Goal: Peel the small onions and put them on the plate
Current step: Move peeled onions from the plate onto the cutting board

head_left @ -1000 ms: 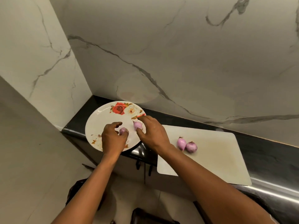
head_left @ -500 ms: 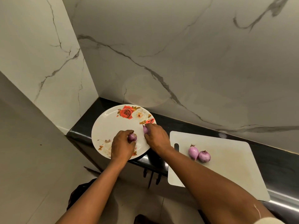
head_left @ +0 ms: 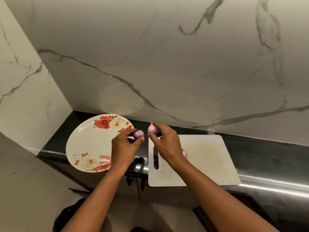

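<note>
My left hand pinches a small purple onion at the right rim of a white plate with red roses. My right hand holds a second small purple onion in its fingertips above the gap between the plate and a white cutting board. A third onion lies on the board, mostly hidden behind my right wrist. The plate's visible surface carries no onions.
The plate and the board sit on a narrow black counter against a marble wall. The plate overhangs the counter's front edge. Below are the cabinet front and the floor.
Both hands have lifted off the plate and moved right toward the board, each with an onion. The camera view shifted, and my right wrist now covers the onions on the board.
</note>
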`<state>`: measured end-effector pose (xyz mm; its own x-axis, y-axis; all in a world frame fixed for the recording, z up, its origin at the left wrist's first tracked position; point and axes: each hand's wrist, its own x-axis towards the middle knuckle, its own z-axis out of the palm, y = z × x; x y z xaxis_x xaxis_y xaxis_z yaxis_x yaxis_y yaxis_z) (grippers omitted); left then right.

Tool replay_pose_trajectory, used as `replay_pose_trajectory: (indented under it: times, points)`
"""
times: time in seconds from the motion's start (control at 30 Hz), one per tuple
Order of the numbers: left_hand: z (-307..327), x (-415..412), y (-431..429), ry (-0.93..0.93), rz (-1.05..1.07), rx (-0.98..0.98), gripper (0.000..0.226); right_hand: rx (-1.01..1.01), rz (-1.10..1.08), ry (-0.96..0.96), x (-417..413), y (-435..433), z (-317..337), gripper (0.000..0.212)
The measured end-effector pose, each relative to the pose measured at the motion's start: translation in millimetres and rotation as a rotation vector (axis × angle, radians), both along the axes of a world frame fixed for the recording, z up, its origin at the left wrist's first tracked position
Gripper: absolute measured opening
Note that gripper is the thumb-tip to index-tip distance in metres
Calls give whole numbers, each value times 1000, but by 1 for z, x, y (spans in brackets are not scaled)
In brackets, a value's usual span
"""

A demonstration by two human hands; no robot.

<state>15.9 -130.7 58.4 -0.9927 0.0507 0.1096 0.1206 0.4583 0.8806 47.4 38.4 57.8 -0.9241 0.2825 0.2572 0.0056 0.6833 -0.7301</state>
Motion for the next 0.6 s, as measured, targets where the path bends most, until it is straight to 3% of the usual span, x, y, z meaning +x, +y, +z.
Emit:
replay_pose_trajectory:
  times: [0.3, 0.6]
  points:
    - [-3, 43, 111, 45, -259, -101, 35, -108, -195, -20, 79, 110, 13, 39]
    - [-39, 59, 162, 186, -363, -495, 40, -57, -259, -147, 111, 146, -30, 42]
